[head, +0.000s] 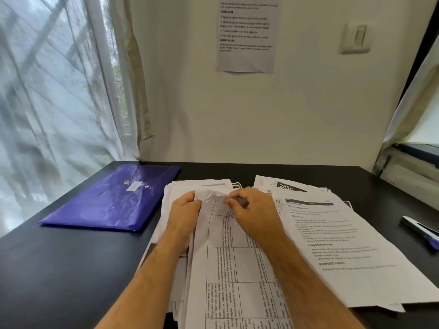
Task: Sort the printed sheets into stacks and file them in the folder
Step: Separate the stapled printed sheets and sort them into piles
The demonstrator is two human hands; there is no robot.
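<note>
- Left hand (pixel 184 213): fingers curled, gripping left edge of gridded sheet (pixel 228 269).
- Right hand (pixel 255 213): fingers pinching sheet's crumpled top.
- Sheet: atop middle paper stack (pixel 175 193).
- Purple folder (pixel 114 198): closed, left on surface (pixel 59 269).

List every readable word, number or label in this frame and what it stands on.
"TASK GOAL": heading on the wall notice; its body text is blurred.
"2886": white on a black band, sheet at the back of the right stack.
"TASK DESCRIPTION", "REQUIRED PROPS": headings on the right stack's top sheet.
Folder label and table sheet: too small to read.
</note>
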